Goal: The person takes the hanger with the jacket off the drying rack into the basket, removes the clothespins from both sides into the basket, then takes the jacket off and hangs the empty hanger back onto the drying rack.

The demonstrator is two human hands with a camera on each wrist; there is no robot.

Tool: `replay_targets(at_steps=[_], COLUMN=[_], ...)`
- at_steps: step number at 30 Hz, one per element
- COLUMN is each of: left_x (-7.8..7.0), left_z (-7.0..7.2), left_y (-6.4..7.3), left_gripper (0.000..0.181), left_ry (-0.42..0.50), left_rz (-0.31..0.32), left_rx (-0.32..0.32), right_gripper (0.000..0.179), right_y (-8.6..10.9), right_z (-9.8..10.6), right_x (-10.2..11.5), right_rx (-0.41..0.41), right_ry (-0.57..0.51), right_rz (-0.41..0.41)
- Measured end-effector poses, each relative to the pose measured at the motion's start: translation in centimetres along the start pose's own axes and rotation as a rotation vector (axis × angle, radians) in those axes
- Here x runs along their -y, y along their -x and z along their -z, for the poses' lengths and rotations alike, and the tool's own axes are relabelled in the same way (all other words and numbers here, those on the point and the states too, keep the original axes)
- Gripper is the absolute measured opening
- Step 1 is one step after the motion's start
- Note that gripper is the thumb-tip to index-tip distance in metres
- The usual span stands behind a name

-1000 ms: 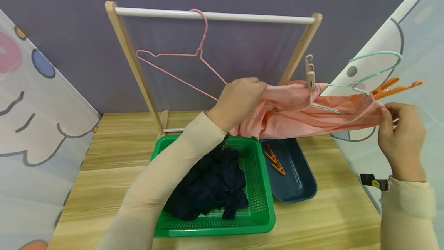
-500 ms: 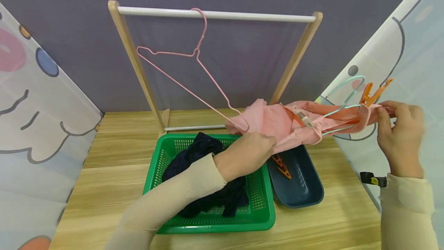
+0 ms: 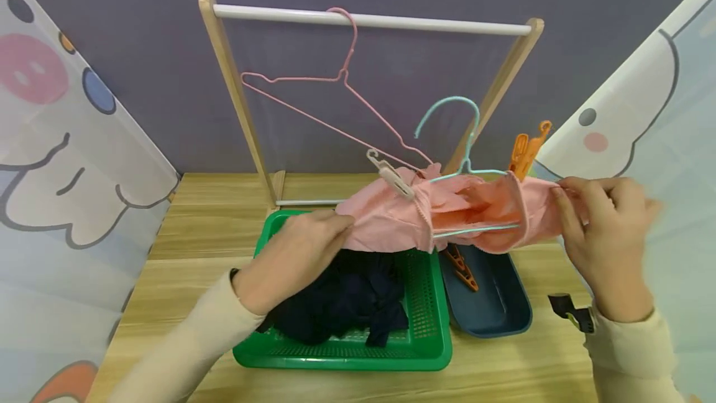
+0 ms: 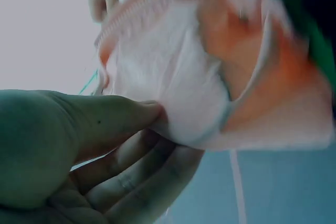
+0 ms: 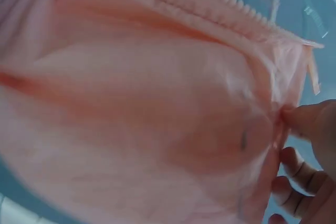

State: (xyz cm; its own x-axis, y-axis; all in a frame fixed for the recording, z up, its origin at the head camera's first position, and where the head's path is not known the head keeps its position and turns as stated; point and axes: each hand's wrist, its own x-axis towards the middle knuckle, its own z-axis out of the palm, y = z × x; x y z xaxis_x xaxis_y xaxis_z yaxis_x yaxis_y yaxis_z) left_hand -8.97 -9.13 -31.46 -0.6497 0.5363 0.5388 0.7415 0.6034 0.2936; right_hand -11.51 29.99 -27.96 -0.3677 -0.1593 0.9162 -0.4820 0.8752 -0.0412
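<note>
Clamping pink cloth (image 3: 482, 201) at both ends, teal hanger (image 3: 467, 160) now hook-up betw. hands.
Thumb & fingers tight on cloth's left end w/ L hand (image 3: 296, 255), on right end w/ R hand (image 3: 606, 238). Held aloft over far part of green basket (image 3: 341, 362) & blue tray (image 3: 498, 297). On opening's left edge, beige clip (image 3: 390, 174); on right, orange clip (image 3: 524, 153). Just changed vs 0.5 s ago: shifted left w/ L hand, hook brought left & upright, opening spread wider, clips farther apart. Means, prob., cloth straighter & more even on hanger, both clips easy to check. Farther out: pink hanger (image 3: 344, 73) on white rail (image 3: 425, 22), lower rt corner behind cloth, contact unclear; in basket, dark clothes (image 3: 335, 310).
</note>
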Motion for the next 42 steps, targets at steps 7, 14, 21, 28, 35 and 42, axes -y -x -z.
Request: replay_targets(at_steps=[7,14,21,28,35,42], left_x=[1.4,2.4,3.6,4.5,4.9,5.4], left_z=[5.6,8.1,6.7,4.0,3.2,2.7], left_y=[3.4,6.9,11.1,13.9,14.8,15.3], left_gripper=[0.025,0.027,0.028,0.028,0.029,0.031], left_ry=[-0.152,-0.227,-0.246,-0.233,-0.218,-0.214], left_rz=[0.107,0.146,0.271,0.327,0.363,0.352], left_rx=[-0.143,-0.221,-0.170,-0.171,-0.192,-0.209], right_gripper=[0.047,0.040,0.034,0.036,0.033,0.035], right_y=[-0.7,0.1,3.7,6.6,7.1,7.2], right_z=[-1.1,-2.2,-4.3,-5.5,-5.6,-5.3], right_x=[4.7,7.6,9.0,9.3,9.3,9.1], right_rx=[0.017,0.178,0.365,0.443,0.453,0.505], right_ry=[-0.132,-0.280,-0.347,-0.364,-0.409,-0.433], right_rz=[0.115,0.229,0.254,0.227,0.213,0.184])
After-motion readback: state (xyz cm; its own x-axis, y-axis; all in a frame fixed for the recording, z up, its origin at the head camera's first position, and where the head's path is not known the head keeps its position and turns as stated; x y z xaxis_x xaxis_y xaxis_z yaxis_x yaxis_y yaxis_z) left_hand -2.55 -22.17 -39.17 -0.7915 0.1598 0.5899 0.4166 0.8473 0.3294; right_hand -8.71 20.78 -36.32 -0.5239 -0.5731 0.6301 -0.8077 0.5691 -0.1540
